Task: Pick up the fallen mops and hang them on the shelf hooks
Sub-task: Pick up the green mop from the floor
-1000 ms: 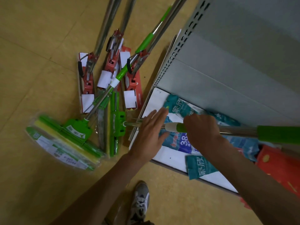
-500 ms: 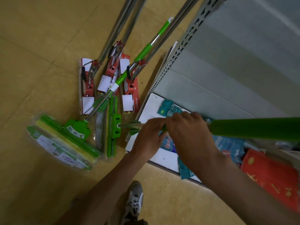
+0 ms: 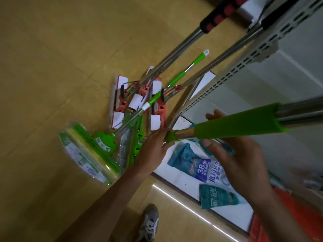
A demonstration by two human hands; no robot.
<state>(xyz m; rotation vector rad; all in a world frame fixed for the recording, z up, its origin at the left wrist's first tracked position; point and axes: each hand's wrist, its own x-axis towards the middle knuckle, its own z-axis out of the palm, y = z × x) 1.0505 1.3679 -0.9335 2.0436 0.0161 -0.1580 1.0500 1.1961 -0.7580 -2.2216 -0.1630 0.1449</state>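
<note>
Above the front edge of the bottom shelf board (image 3: pixel 178 173), the held mop (image 3: pixel 236 123) is carried slantwise. It has a steel shaft, a thick green foam sleeve and a green collar lower down. Its lower end is directed at the floor (image 3: pixel 52 67) and passes behind the left hand.

Left hand (image 3: pixel 153 149): fingers wrapped round the shaft at the green collar.

Right hand (image 3: pixel 244 163): placed under the foam sleeve, fingers curled up behind it with tips shown above, thumb on the near side. Firmness of hold cannot be told.

Also listed, on the floor beside the shelf board's left edge:
- Green sponge mop (image 3: pixel 90 151), head in clear wrap, lying flat.
- Three red-headed mops (image 3: pixel 120 102), handles running up along the perforated shelf upright (image 3: pixel 244 63).

Packets (image 3: pixel 201 166) are laid on the shelf board.

Change from half a second before: the right hand, then closed over the shaft next to the left hand, is now found further up at the sleeve. The left hand is kept near the collar.
</note>
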